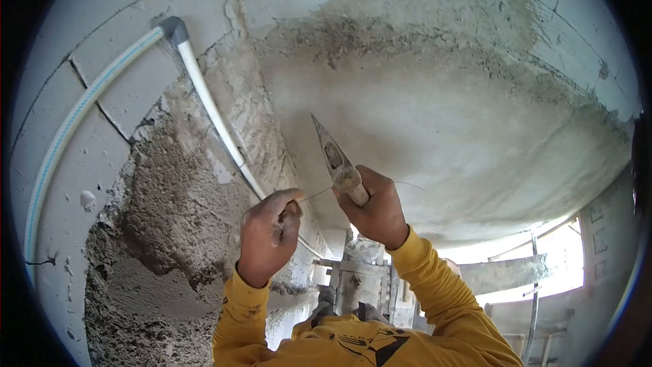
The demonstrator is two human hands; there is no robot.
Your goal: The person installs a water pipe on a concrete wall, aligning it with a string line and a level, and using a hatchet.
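The right hand (375,209) is clenched around the wooden handle of a trowel (331,151), whose pointed blade rises toward 11 o'clock against the grey wall (441,115). At 8 o'clock from it, close by, the left hand (267,236) pinches a thin string (314,195) between thumb and fingers. The string runs toward 3 o'clock and passes the trowel handle; whether it touches the handle cannot be told. A white pipe (216,117) comes down from an elbow at 11 o'clock and passes behind the left hand. At 9 o'clock a hose (64,137) curves over the blocks. Rough plaster (163,231) lies at 7 o'clock, just beside the left hand. Both arms wear yellow sleeves (435,285).
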